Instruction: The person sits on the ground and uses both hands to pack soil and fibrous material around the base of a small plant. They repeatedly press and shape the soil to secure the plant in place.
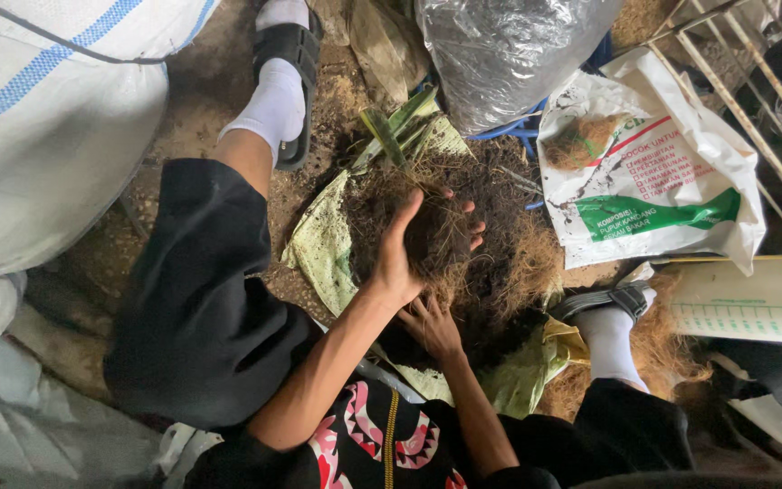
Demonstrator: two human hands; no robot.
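Note:
My left hand [400,258] is cupped around a clump of dark soil and stringy roots [436,237], held just above a soil pile [500,281]. Fingertips show on the clump's far side. My right hand [432,328] lies lower, fingers spread and resting on the near edge of the pile; nothing is seen in its grasp. The pile, mixed with brown fibre, sits on a yellow-green sack cloth [323,254] spread on the ground between my feet. A plant with green striped leaves [391,127] lies at the pile's far edge.
A white printed bag [662,190] with a fibre clump on it lies to the right. A grey plastic bag [509,54] stands ahead. A white sack with blue stripes [38,136] fills the left. Metal rack bars [753,100] stand at the upper right. My sandalled feet [287,81] flank the pile.

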